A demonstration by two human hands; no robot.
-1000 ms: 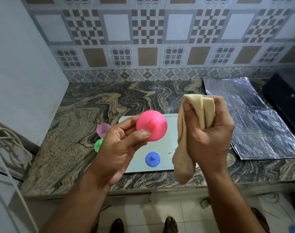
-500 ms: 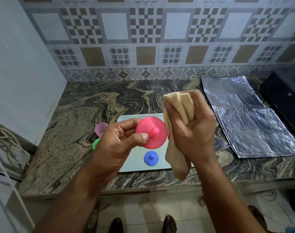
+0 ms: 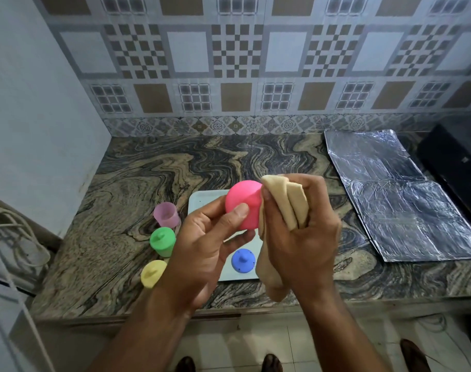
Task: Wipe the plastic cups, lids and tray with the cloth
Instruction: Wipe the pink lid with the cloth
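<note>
Above the counter's front edge, the left hand point(image 3: 202, 245) is pinching the pink lid point(image 3: 242, 204) by its rim, thumb on the near face, fingers curled behind. The right hand point(image 3: 301, 229) is gripping a folded tan cloth point(image 3: 285, 205), wadded in the fist with a loose tail hanging below, and is pressing it against the lid's right edge.

Risks, as I judge them:
- The lid is being held only at the rim; sideways pressure from the cloth could be levering it out of the pinch. It would be dropping toward the tray point(image 3: 204, 201) or the floor, since both hands are working right over the counter edge.
- The cloth's tail is dangling close over the blue lid point(image 3: 243, 260) on the tray; a wide wiping stroke could be dragging that lid off.
- The pink cup point(image 3: 166, 214), the green lidded cup point(image 3: 162, 241) and the yellow lidded cup point(image 3: 152, 273) are standing left of the tray, close beside the left forearm; an elbow swing could be tipping them. The yellow one is sitting nearest the counter's front edge.
</note>
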